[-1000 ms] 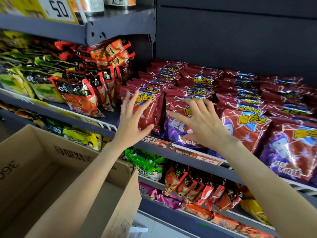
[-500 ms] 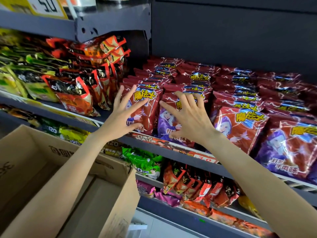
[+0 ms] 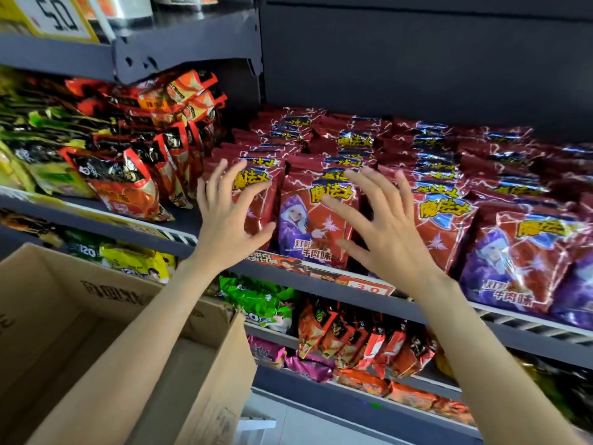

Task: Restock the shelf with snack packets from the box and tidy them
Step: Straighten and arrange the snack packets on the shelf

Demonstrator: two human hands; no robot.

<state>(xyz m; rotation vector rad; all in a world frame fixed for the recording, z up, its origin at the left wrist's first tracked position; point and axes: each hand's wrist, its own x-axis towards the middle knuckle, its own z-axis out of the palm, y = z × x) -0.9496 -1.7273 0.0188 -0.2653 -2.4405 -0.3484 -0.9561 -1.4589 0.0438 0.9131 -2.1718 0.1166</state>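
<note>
Head view: cardboard box (image 3: pixel 106 332) at lower left, its inside looks empty, so restocking seems done. Your left hand (image 3: pixel 224 213) has fingers spread wide, fingertips on the leftmost red snack packet (image 3: pixel 256 200) at the shelf's (image 3: pixel 321 284) front edge, likely to square it. Your right hand (image 3: pixel 382 226), fingers spread wide, hovers before the next packet (image 3: pixel 308 226), holding nothing.

My right hand (image 3: pixel 383 232) lifts off the red snack packet (image 3: pixel 316 226) it pressed a moment ago, fingers spread. My left hand (image 3: pixel 226 216) shifts slightly right, its thumb now against the neighbouring packet (image 3: pixel 256 200).
</note>
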